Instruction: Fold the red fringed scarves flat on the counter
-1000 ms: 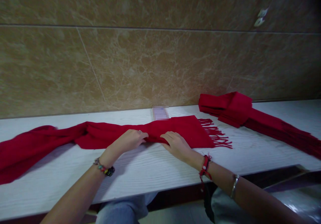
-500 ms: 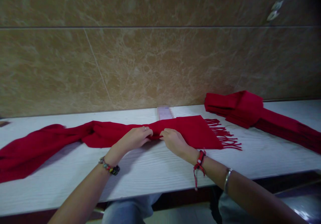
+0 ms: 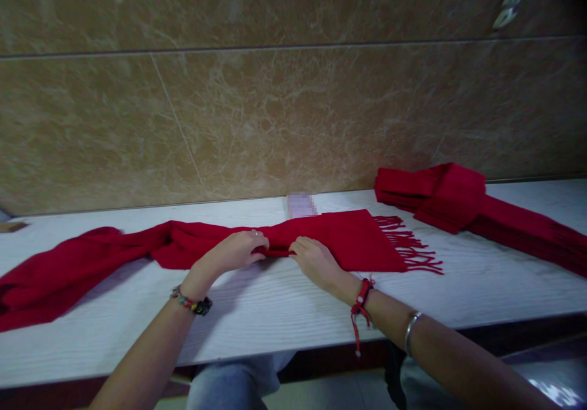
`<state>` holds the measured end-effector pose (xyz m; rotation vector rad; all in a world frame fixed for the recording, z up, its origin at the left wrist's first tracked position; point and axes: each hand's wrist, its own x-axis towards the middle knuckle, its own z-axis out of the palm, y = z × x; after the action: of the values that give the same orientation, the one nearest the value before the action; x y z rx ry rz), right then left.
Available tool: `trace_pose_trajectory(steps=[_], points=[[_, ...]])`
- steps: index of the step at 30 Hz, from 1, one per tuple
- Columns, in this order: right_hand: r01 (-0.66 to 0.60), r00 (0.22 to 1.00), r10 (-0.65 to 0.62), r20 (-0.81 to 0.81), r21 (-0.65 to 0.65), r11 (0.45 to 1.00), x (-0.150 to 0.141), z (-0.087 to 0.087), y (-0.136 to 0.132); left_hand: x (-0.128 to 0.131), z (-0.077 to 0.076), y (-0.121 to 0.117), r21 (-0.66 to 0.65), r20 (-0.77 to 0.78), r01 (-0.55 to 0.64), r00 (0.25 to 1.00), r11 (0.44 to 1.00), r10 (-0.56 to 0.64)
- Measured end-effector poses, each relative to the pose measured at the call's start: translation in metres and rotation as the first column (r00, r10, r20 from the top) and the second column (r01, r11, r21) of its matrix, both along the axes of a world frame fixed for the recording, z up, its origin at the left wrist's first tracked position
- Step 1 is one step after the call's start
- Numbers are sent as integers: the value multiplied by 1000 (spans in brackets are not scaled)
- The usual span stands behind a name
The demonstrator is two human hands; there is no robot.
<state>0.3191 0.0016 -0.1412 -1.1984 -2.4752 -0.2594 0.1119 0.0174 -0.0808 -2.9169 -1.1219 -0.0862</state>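
A long red scarf (image 3: 353,238) lies lengthwise across the white table (image 3: 284,312), its fringe spread at the right end and its left part bunched and loosely wrinkled. My left hand (image 3: 241,249) pinches the scarf's near edge around its middle, a ring on one finger. Close by on the right, my right hand (image 3: 314,258) grips the same edge, fingers curled over the cloth. Between the two hands a short stretch of folded edge shows. The fingertips are partly hidden in the fabric.
More red scarves (image 3: 452,199), folded together, lie at the back right and trail off the right side. A small pale packet (image 3: 301,205) sits behind the scarf. A tiled wall (image 3: 284,116) rises along the table's back. A brown piece (image 3: 13,227) lies far left.
My left hand has slid a little to the left along the scarf's edge, widening the gap between my hands. My right hand stays nearly in place. The view has tilted slightly.
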Motion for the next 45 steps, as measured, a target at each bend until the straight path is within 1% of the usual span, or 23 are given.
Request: trace_pose_trajectory(steps=[5,8,11,13,17,22,28,32,35,38,42,45], points=[[-22,1000,22,20,-12,1000,-1,3,-6,-4,3,-1,-39,-10,0,1000,999,-1],[-86,995,86,48,-9,996,-1,7,-11,-3,1,-2,-54,-49,27,998,998,-29],[-176,981,174,83,17,984,0,8,-13,-3,-1,-2,-54,-56,50,997,997,-53],[-209,972,205,112,32,977,1,7,-14,-3,-2,-2,-65,-57,52,997,997,-55],[-199,972,191,139,46,979,1,5,-16,-3,-5,-3,-96,-59,66,996,993,-72],[-194,977,188,102,58,979,1,5,-20,1,-6,-6,-91,-68,71,995,993,-78],[-236,969,228,97,78,969,2,3,-20,-1,-8,-4,-97,-71,16,997,995,-23],[-205,976,199,86,66,977,2,-1,-18,-5,-10,-1,-103,-57,23,998,994,-29],[-186,979,181,95,50,981,1,0,-18,-6,-8,0,-121,-31,47,998,992,-51],[-183,977,178,114,35,982,0,1,-18,-7,-4,-1,-155,-37,49,998,987,-56],[-205,975,201,97,33,978,0,1,-17,-7,-1,-3,-175,-47,33,998,984,-42],[-236,968,234,88,17,972,1,2,-18,-5,0,-5,-168,-33,69,997,983,-76]])
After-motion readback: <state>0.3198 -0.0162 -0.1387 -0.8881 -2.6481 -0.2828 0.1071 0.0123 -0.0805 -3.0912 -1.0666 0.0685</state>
